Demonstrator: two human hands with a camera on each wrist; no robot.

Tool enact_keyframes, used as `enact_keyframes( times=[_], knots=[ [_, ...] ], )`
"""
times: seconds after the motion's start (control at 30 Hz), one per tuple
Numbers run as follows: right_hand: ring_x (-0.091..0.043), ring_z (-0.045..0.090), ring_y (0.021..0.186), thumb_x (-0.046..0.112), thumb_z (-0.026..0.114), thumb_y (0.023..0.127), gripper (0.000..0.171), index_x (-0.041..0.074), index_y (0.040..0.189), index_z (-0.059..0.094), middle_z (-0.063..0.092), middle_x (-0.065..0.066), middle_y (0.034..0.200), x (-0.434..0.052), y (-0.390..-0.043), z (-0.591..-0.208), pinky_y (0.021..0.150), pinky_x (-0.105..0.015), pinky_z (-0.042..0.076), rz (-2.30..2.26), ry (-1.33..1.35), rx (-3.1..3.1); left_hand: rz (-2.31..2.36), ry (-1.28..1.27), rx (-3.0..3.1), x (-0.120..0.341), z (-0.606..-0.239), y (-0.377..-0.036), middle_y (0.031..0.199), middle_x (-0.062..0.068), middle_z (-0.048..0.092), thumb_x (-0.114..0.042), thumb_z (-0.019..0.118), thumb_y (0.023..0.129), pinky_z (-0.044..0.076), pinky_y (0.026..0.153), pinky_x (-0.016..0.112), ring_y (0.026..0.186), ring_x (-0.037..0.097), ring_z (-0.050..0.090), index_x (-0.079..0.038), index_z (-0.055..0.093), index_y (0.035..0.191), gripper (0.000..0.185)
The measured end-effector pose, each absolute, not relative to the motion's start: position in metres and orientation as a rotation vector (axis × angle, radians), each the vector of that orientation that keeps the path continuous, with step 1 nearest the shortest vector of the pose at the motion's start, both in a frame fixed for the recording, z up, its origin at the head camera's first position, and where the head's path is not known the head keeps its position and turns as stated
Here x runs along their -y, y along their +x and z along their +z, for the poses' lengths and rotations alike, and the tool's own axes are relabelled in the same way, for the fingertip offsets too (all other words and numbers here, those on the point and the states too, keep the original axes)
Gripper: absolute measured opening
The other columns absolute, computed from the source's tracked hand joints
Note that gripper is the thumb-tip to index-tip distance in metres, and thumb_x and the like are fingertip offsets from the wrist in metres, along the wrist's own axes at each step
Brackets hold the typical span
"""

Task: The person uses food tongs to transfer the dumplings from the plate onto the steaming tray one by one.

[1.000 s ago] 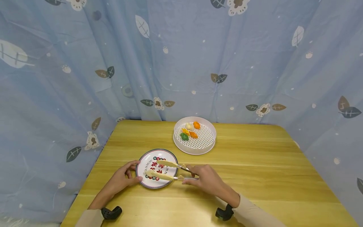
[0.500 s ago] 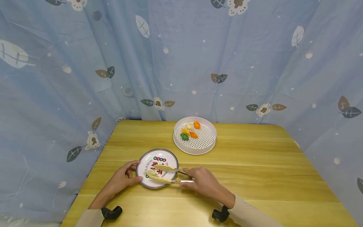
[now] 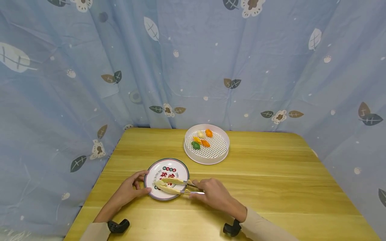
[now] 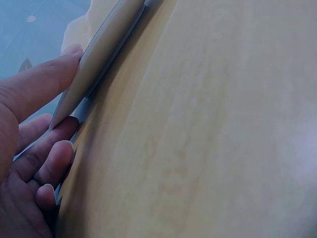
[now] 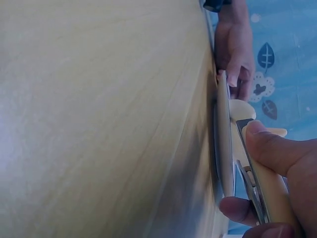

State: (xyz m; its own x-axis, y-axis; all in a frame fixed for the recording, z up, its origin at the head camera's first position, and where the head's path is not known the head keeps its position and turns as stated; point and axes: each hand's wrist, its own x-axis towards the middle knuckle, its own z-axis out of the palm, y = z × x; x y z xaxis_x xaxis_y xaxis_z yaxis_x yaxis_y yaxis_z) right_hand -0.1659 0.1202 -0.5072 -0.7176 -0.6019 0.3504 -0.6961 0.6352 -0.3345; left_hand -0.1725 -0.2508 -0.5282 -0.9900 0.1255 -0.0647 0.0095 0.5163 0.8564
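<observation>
My left hand point(image 3: 129, 188) pinches the left rim of a round white plate point(image 3: 181, 171) with red characters and a dark rim band. In the left wrist view the thumb lies on the plate's edge point(image 4: 94, 64) and fingers tuck under it. My right hand point(image 3: 212, 191) grips a pair of metal tongs point(image 3: 172, 190) with cream-coloured tips, reaching over the plate from the right. Between the tong tips, over the plate's left part, shows a small pale lump point(image 3: 161, 183); I cannot tell what it is. The right wrist view shows the thumb on the tongs' upper arm.
Behind the plate stands a round white perforated basket point(image 3: 222, 154). It holds small food-shaped pieces: a green one point(image 3: 196, 145), a white one point(image 3: 201, 134), two orange ones and a yellow one. A blue patterned curtain point(image 3: 193, 67) hangs along the wooden table's point(image 3: 271, 174) back edge.
The right hand and tongs have shifted slightly left and toward the front. The tong tips have drawn closer together around the pale lump. The left hand and plate have stayed put.
</observation>
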Motion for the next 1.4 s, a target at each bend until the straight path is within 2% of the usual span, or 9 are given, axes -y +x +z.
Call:
enact_keyframes(
  times=[0.07, 0.2, 0.33, 0.47, 0.73, 1.07, 1.3, 1.4],
  knots=[
    [0.002, 0.047, 0.060, 0.050, 0.075, 0.091, 0.053, 0.009, 0.124, 0.076, 0.076, -0.001, 0.089, -0.120, -0.165, -0.507, 0.056, -0.020, 0.043, 0.687, 1.060, 2.653, 1.488, 0.115, -2.626, 0.251, -0.528, -0.172, 0.118, 0.009, 0.062, -0.030, 0.092, 0.079, 0.042, 0.066, 0.029, 0.079, 0.021, 0.050, -0.016, 0.056, 0.145, 0.076],
    [-0.001, 0.046, 0.060, 0.049, 0.077, 0.090, 0.054, 0.009, 0.125, 0.075, 0.074, 0.002, 0.084, -0.121, -0.165, -0.504, 0.056, -0.021, 0.042, 0.709, 1.044, 2.649, 1.486, 0.108, -2.624, 0.251, -0.529, -0.172, 0.118, 0.008, 0.062, -0.031, 0.091, 0.079, 0.041, 0.067, 0.029, 0.080, 0.021, 0.050, -0.016, 0.056, 0.145, 0.076],
    [-0.001, 0.042, 0.059, 0.050, 0.076, 0.089, 0.054, 0.011, 0.125, 0.076, 0.061, 0.012, 0.070, -0.124, -0.167, -0.500, 0.055, -0.021, 0.039, 0.690, 1.019, 2.642, 1.483, 0.103, -2.630, 0.251, -0.529, -0.172, 0.118, 0.008, 0.062, -0.030, 0.092, 0.079, 0.041, 0.068, 0.029, 0.081, 0.021, 0.050, -0.016, 0.056, 0.145, 0.076],
    [-0.001, 0.040, 0.058, 0.054, 0.074, 0.090, 0.056, 0.011, 0.126, 0.075, 0.048, 0.018, 0.065, -0.128, -0.170, -0.496, 0.055, -0.020, 0.037, 0.682, 0.998, 2.639, 1.480, 0.097, -2.638, 0.250, -0.529, -0.172, 0.117, 0.008, 0.062, -0.030, 0.092, 0.078, 0.041, 0.068, 0.029, 0.082, 0.022, 0.050, -0.016, 0.056, 0.144, 0.076],
    [0.000, 0.040, 0.058, 0.053, 0.074, 0.090, 0.054, 0.013, 0.127, 0.075, 0.046, 0.019, 0.066, -0.138, -0.172, -0.487, 0.055, -0.021, 0.038, 0.716, 0.946, 2.636, 1.488, 0.118, -2.627, 0.251, -0.530, -0.172, 0.117, 0.008, 0.062, -0.029, 0.091, 0.080, 0.042, 0.067, 0.029, 0.080, 0.021, 0.050, -0.016, 0.056, 0.144, 0.075],
    [-0.001, 0.038, 0.056, 0.048, 0.078, 0.088, 0.034, 0.018, 0.105, 0.076, 0.040, 0.019, 0.063, -0.151, -0.180, -0.481, 0.052, -0.021, 0.035, 0.701, 0.911, 2.549, 1.491, 0.115, -2.630, 0.250, -0.528, -0.172, 0.118, 0.008, 0.061, -0.031, 0.092, 0.079, 0.041, 0.067, 0.029, 0.080, 0.021, 0.050, -0.017, 0.057, 0.144, 0.075],
    [-0.001, 0.035, 0.056, 0.048, 0.080, 0.085, 0.050, 0.017, 0.124, 0.077, 0.036, 0.020, 0.061, -0.162, -0.188, -0.477, 0.050, -0.021, 0.033, 0.714, 0.826, 2.546, 1.505, 0.114, -2.617, 0.251, -0.528, -0.172, 0.117, 0.008, 0.061, -0.030, 0.091, 0.080, 0.040, 0.066, 0.029, 0.082, 0.021, 0.049, -0.016, 0.056, 0.144, 0.075],
    [-0.002, 0.035, 0.056, 0.048, 0.081, 0.085, 0.053, 0.014, 0.125, 0.076, 0.036, 0.020, 0.060, -0.168, -0.191, -0.475, 0.050, -0.022, 0.032, 0.710, 0.786, 2.550, 1.509, 0.117, -2.613, 0.251, -0.529, -0.172, 0.117, 0.008, 0.061, -0.030, 0.091, 0.079, 0.040, 0.066, 0.029, 0.081, 0.021, 0.049, -0.016, 0.056, 0.144, 0.075]
  ],
)
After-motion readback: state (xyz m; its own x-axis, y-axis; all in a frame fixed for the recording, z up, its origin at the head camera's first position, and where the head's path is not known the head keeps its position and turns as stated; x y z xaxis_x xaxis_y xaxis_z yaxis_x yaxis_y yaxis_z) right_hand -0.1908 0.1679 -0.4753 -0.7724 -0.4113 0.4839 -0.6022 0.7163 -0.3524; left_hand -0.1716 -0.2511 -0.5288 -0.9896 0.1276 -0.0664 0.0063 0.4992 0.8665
